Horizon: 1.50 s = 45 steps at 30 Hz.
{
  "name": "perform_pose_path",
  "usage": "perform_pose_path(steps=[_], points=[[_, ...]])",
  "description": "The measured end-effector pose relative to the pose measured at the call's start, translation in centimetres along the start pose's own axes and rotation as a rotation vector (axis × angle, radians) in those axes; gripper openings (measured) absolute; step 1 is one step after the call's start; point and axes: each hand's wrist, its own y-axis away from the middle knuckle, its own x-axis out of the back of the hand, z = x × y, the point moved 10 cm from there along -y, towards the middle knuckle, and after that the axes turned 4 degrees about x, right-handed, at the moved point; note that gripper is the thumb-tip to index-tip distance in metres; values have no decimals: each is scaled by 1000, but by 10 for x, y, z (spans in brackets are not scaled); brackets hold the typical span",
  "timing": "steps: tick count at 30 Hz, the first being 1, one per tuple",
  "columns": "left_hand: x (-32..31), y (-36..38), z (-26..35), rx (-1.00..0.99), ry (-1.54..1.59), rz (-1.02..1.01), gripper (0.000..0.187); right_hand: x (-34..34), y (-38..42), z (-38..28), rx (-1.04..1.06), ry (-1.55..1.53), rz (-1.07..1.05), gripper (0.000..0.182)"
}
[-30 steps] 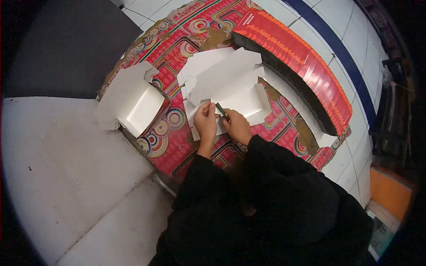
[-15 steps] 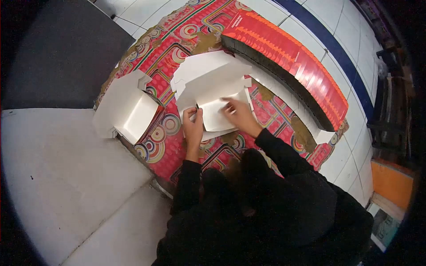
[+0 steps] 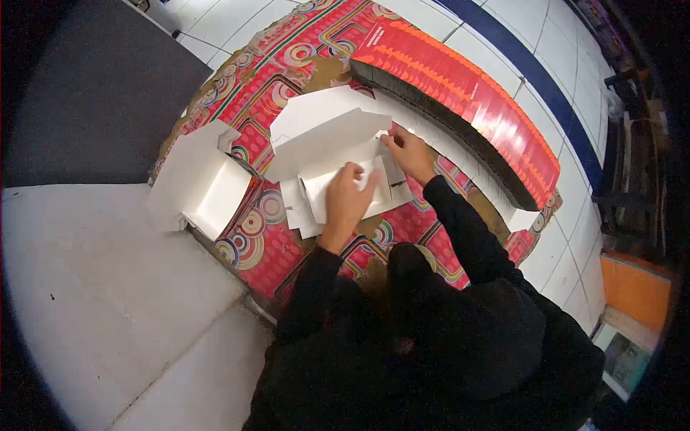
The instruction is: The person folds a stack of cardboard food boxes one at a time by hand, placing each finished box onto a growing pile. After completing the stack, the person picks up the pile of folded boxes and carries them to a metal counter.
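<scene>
A partly folded white cardboard box [image 3: 327,147] lies in front of me, its large lid panel raised at the back and its side flaps spread. My right hand [image 3: 408,152] pinches a small flap at the box's right back corner. Over the inside of the box hovers my left hand [image 3: 348,205], its thumb and fingers apart and partly blurred, with nothing visible in them. To the left stands another white box [image 3: 219,194], with formed walls and its lid folded open.
A long row of stacked flat red-orange cartons [image 3: 467,100] curves along the right back. Everything rests on a worn red patterned mat [image 3: 269,244]. A dark grey panel [image 3: 93,93] lies at the upper left, and white tiled floor [image 3: 532,36] surrounds the mat.
My left hand has moved right, from the box's left edge to over its inside. My right hand has gone up and right to the corner flap. The box's side walls have shifted.
</scene>
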Motion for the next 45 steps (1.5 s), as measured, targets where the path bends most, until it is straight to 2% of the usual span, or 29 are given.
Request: perform_pose_path(steps=[1, 2, 5, 7, 9, 10, 13, 15, 18, 20, 22, 23, 25, 27, 28, 29, 30, 31, 32, 33, 35, 36, 38, 42, 45], points=[[-18, -2, 0, 122, 97, -130, 37, -1, 2, -4, 48, 56, -8, 38], [-32, -5, -6, 205, 122, -174, 41, -2, 3, -9, 97, 113, -14, 37], [-51, -12, -33, 248, 174, -128, 33, -13, 7, 4, 89, 95, -90, 35], [-44, -13, -33, 205, 133, -102, 33, -15, 15, 7, 10, 38, -119, 34], [-54, -3, -55, 444, 405, -181, 30, -30, 28, 19, -187, -218, -206, 32], [-55, 0, -57, 482, 460, -170, 29, -33, 31, 19, -191, -222, -204, 32], [-69, -3, -79, 422, 504, -145, 29, -40, 39, 8, -162, -109, -233, 28], [-74, 1, -81, 449, 594, -155, 28, -26, 45, -24, 14, 112, -157, 27], [-72, 1, -82, 475, 706, -145, 28, -37, 52, -20, 106, 176, -224, 27], [-66, 2, -83, 478, 726, -120, 28, -45, 53, -2, 77, 112, -254, 28], [-62, 3, -72, 468, 701, -192, 28, -47, 52, -3, 56, 46, -289, 29], [-53, 4, -70, 467, 699, -185, 28, -43, 52, 3, -11, 34, -275, 31], [-1, 5, -38, 211, 281, -51, 26, -26, 56, -8, -84, 23, -256, 35], [56, 17, -15, 73, 100, 96, 24, -2, 62, -49, 84, -43, -224, 51], [79, 27, -9, 11, -42, 99, 26, -7, 65, -55, 322, 40, -258, 59], [97, 36, -6, -53, -185, 106, 29, 2, 67, -58, 322, 36, -256, 59], [110, 46, -13, -54, -192, 109, 29, -5, 78, -73, 440, 249, -428, 58], [108, 56, -25, -24, -273, -32, 31, -18, 91, -80, 561, 465, -599, 57], [102, 63, -36, 10, -354, -170, 33, -27, 94, -72, 508, 530, -674, 48], [101, 66, -46, 20, -362, -157, 33, -33, 97, -69, 524, 523, -679, 48], [88, 76, -73, -28, -319, -140, 30, -54, 98, -48, 514, 670, -708, 32], [79, 75, -84, -13, -312, -163, 26, -62, 101, -46, 546, 656, -721, 32], [73, 81, -85, 39, -320, -141, 22, -60, 100, -43, 553, 643, -593, 22], [40, 80, -106, 68, -377, -195, 18, -66, 102, -27, 500, 650, -580, 20], [36, 79, -88, 87, -450, -253, 16, -67, 103, -20, 517, 677, -508, 20]])
